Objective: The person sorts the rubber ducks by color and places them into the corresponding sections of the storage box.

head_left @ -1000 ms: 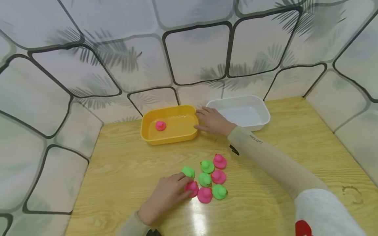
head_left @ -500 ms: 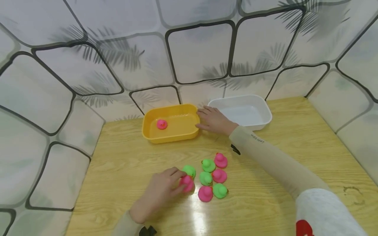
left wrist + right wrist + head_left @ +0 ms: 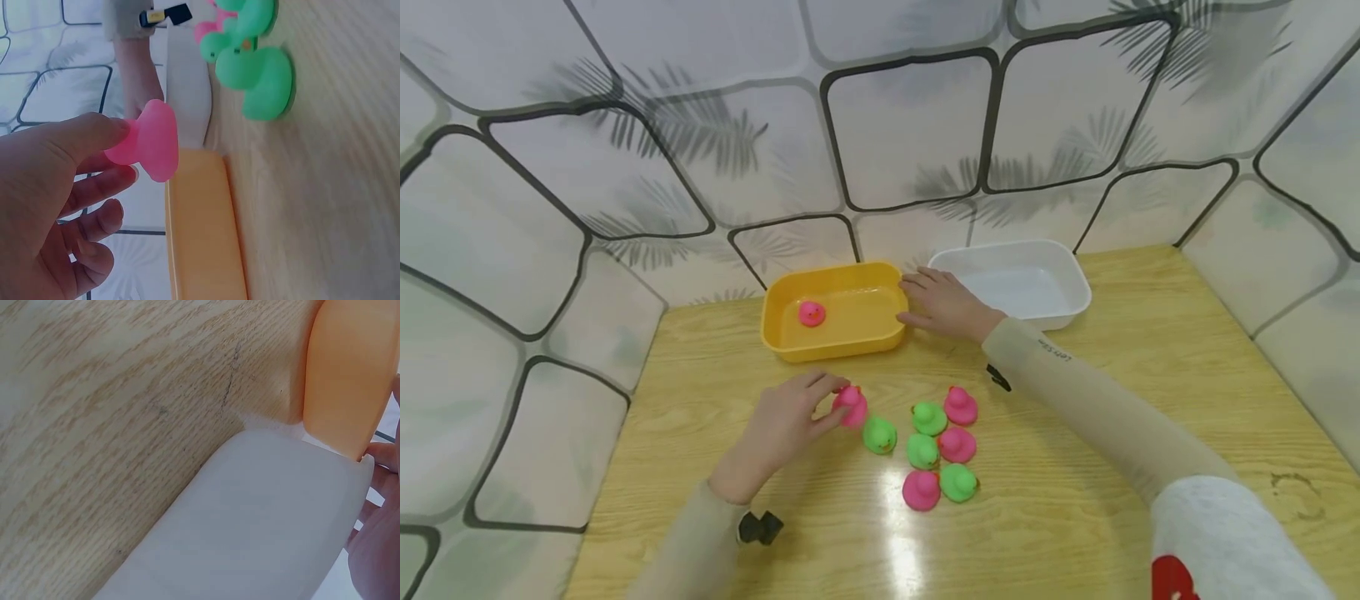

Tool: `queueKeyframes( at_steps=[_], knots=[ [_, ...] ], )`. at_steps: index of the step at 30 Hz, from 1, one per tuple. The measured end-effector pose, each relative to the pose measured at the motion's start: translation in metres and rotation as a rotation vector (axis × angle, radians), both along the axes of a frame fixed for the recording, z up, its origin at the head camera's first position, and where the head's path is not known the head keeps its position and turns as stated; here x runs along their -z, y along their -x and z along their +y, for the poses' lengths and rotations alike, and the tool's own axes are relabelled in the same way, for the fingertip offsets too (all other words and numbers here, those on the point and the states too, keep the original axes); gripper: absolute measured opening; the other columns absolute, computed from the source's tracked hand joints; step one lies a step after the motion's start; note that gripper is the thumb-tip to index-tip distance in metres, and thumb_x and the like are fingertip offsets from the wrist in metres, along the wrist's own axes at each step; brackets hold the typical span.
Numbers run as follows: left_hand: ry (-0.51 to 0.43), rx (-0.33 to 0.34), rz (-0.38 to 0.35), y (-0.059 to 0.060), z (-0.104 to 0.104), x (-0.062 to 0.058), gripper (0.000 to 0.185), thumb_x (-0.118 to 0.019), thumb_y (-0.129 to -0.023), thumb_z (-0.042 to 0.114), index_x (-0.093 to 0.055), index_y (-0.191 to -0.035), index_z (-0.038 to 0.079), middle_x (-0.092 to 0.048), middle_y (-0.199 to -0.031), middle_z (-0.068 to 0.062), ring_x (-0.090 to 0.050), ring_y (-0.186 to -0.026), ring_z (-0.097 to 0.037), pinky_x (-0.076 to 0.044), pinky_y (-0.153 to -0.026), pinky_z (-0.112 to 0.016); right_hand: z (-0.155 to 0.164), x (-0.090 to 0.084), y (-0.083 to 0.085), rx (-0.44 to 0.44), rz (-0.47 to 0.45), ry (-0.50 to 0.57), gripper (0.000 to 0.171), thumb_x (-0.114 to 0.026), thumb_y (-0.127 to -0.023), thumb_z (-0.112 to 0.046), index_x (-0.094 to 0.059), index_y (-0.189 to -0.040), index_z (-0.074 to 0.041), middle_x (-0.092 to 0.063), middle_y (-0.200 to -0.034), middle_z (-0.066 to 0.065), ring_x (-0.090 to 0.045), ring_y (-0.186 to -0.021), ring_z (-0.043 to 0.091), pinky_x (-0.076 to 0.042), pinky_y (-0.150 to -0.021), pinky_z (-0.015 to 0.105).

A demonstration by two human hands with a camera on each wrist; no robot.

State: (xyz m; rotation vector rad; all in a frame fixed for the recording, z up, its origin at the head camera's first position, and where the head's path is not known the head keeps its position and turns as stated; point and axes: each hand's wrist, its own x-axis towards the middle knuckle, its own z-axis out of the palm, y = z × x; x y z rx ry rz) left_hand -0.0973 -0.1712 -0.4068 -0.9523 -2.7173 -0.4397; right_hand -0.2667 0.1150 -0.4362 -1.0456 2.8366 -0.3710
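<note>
On the wooden table (image 3: 1120,400), sleeve lettering (image 3: 1049,352) is too small to read.

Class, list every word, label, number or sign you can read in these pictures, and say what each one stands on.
Small dark print on the right sleeve: too small and blurred to read for certain.
Red mark on the white garment: a shape only, cut off by the edge, no letters readable.
Pink duck in the left hand, yellow tub, white tub, table: no text.
</note>
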Motion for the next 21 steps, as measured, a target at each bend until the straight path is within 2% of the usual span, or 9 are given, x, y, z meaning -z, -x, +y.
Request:
queueKeyframes(
  at_steps=[7, 15, 21],
  knots=[
    [0.001, -0.026, 0.006, 0.030, -0.005, -0.005, 0.031, -0.086, -0.088, 0.025, -0.074, -0.111, 0.008, -0.069, -0.096, -0.003, -0.059, -0.070, -0.017, -0.051, -0.058, -0.032, -0.001, -0.002, 0.000, 0.005, -0.011, 0.000, 0.070, -0.054, -0.108, -0.046, -0.041, -0.157, 0.001, -0.039, -0.163, 0.020, -0.026, -0.154, 0.043, -0.020, -0.124, 0.058],
    [0.001, -0.087, -0.069, 0.061, -0.011, -0.013, 0.032, -0.081, -0.093, 0.027, -0.073, -0.116, 0.006, -0.073, -0.109, -0.011, -0.069, -0.091, -0.028, -0.058, -0.071, -0.044, 0.000, 0.001, 0.002, 0.003, 0.005, -0.001, 0.070, -0.054, -0.107, -0.047, -0.041, -0.157, 0.001, -0.039, -0.163, 0.020, -0.026, -0.154, 0.043, -0.021, -0.124, 0.059],
    [-0.014, -0.120, -0.105, 0.080, -0.014, -0.018, 0.032, -0.077, -0.096, 0.028, -0.073, -0.118, 0.005, -0.072, -0.109, -0.012, -0.069, -0.092, -0.030, -0.057, -0.072, -0.045, 0.000, 0.003, 0.002, 0.006, -0.004, 0.001, 0.071, -0.053, -0.107, -0.048, -0.040, -0.158, 0.000, -0.038, -0.164, 0.019, -0.025, -0.154, 0.043, -0.020, -0.124, 0.059]
  ],
)
